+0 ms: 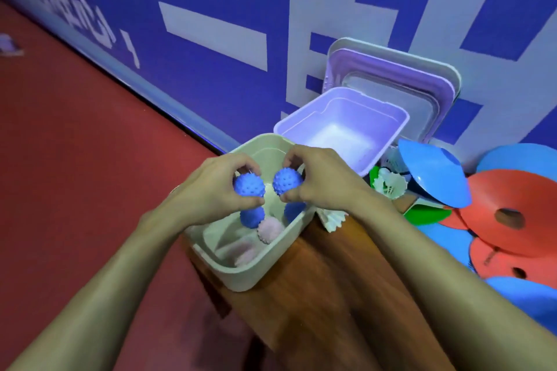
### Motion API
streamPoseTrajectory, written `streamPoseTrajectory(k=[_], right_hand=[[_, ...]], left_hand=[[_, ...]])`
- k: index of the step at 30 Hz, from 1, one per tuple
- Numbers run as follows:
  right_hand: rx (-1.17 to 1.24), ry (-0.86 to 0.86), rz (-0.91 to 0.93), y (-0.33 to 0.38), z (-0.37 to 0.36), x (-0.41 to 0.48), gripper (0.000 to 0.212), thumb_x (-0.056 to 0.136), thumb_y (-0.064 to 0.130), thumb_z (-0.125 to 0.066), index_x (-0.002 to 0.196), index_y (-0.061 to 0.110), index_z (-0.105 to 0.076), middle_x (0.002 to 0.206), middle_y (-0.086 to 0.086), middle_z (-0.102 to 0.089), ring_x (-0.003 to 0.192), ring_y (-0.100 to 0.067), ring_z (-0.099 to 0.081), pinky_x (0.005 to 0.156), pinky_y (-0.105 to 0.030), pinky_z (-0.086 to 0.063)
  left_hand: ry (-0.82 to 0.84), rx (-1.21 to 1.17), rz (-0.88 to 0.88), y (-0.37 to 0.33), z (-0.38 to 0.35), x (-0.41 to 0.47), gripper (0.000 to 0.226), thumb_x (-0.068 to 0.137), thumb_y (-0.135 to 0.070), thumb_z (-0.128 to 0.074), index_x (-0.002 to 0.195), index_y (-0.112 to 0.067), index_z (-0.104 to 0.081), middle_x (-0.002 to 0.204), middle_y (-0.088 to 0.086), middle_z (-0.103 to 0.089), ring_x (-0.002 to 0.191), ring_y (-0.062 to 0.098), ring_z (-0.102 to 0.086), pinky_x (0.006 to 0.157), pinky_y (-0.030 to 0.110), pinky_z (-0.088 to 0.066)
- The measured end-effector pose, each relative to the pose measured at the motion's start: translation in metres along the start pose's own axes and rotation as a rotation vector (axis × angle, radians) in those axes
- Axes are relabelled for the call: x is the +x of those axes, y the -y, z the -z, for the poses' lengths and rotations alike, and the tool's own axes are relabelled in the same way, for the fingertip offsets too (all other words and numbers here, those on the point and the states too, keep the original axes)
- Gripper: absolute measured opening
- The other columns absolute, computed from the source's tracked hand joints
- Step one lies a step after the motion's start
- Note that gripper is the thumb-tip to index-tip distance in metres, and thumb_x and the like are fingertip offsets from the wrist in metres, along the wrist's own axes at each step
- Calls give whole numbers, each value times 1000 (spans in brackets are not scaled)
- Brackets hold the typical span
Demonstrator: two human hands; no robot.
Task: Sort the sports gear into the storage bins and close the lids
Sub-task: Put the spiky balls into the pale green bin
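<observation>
My left hand (215, 182) grips a blue spiky ball (249, 185) and my right hand (321, 178) grips another blue spiky ball (287, 181). Both are held side by side above the beige bin (241, 272). Inside the bin lie two more blue spiky balls (252, 216) and pink spiky balls (269, 229). Behind it stands an open, empty purple bin (340, 129). Purple and white lids (391, 81) lean against the wall. White shuttlecocks (388, 184) lie to the right of the bins.
The bins sit on a wooden table (331, 295) beside a blue and white wall (211, 39). Blue, red and green flat cone discs (509, 214) pile up at the right. Red floor (75, 159) spreads to the left.
</observation>
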State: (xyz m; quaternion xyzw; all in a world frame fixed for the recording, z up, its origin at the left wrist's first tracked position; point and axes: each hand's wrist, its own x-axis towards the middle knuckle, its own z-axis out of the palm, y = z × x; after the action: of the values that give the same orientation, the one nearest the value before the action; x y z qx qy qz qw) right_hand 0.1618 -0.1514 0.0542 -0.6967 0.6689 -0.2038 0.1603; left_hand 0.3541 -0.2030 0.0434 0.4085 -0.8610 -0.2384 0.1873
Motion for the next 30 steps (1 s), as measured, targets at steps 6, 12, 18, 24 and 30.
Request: streamPoseTrajectory(k=[6, 12, 18, 24, 30], right_hand=[[-226, 243, -15, -16, -51, 51, 41, 70, 20, -79, 103, 19, -56, 104, -5, -59, 89, -22, -50, 70, -29, -40], [-184, 226, -84, -19, -47, 54, 33, 75, 14, -73, 104, 21, -58, 105, 0, -54, 88, -21, -56, 54, -26, -43], [-183, 9, -5, -25, -12, 18, 26, 78, 17, -65, 103, 21, -63, 100, -1, -56, 98, -19, -53, 80, -32, -47], [-170, -234, -96, -64, 50, -62, 24, 80, 17, -62, 103, 15, -67, 105, -6, -66, 98, -23, -60, 76, -24, -37], [-204, -327, -312, -121, 98, -162, 22, 83, 20, -63, 104, 14, -67, 107, -2, -69, 96, -21, -62, 78, -25, -38]], left_hand=[[301, 281, 34, 31, -31, 28, 36, 71, -24, -76, 101, -20, -56, 90, -4, -54, 81, 16, -45, 63, 26, -28], [258, 270, 53, 36, -33, 30, 36, 77, -29, -74, 107, -18, -58, 99, -1, -58, 83, 16, -47, 67, 25, -31], [217, 298, 13, 5, -22, 30, 28, 83, -35, -67, 108, -23, -61, 101, -8, -61, 86, 12, -55, 73, 25, -40], [-15, -95, -209, -82, -45, 32, 17, 81, -20, -60, 97, -26, -63, 95, -10, -62, 74, 0, -61, 67, 19, -50], [-3, -192, -444, -183, -96, 35, 19, 81, -14, -66, 100, -19, -67, 98, -3, -66, 82, 7, -62, 78, 20, -48]])
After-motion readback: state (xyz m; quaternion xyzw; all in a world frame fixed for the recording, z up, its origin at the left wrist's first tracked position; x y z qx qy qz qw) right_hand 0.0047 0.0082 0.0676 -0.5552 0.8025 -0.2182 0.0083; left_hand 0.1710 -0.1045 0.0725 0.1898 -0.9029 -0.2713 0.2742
